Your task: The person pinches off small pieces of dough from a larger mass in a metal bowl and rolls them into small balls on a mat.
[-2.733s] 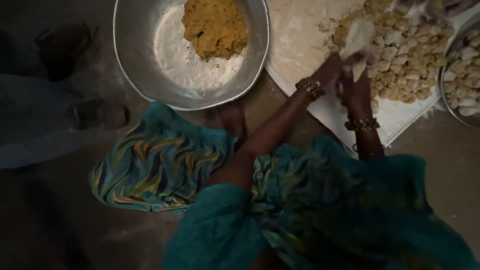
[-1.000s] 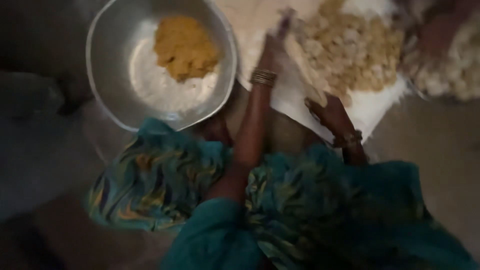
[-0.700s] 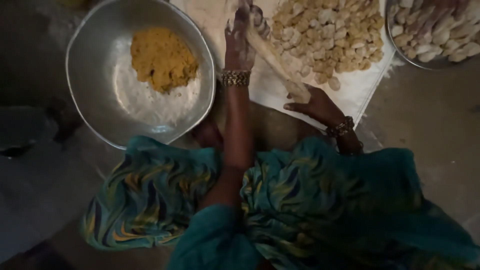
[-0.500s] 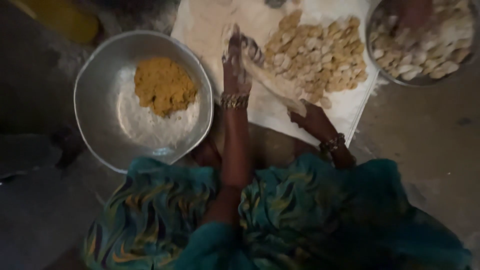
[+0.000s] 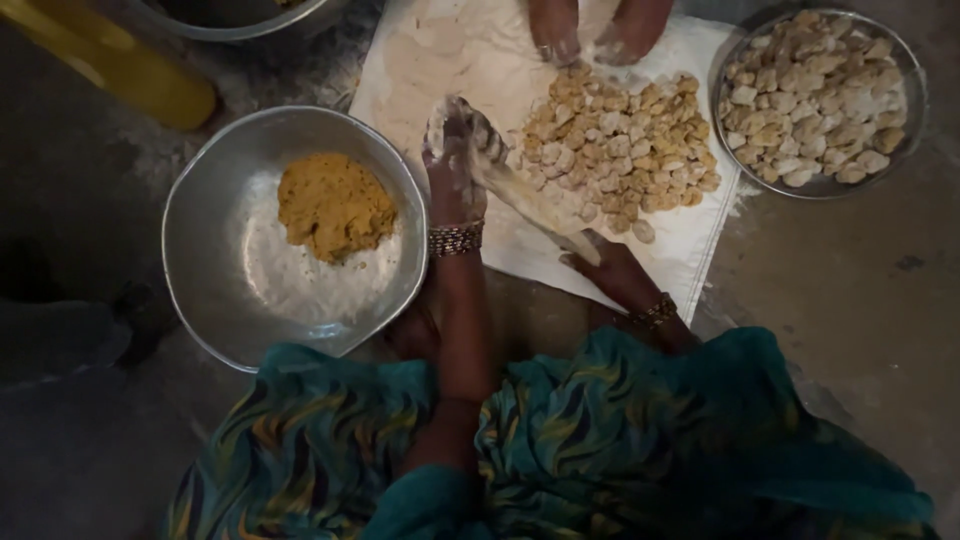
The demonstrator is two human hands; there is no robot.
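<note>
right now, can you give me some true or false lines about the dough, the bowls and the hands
1. The left hand and right hand stretch a floured rope of dough over the white sheet. True.
2. The big metal bowl holds only flour. False: a yellow-brown dough lump sits on the flour.
3. A pile of cut dough pieces lies on the sheet. True.
4. The smaller bowl at the right is empty. False: it is full of dough pieces.
5. Another person's fingers rest at the far edge of the sheet. True.
</note>
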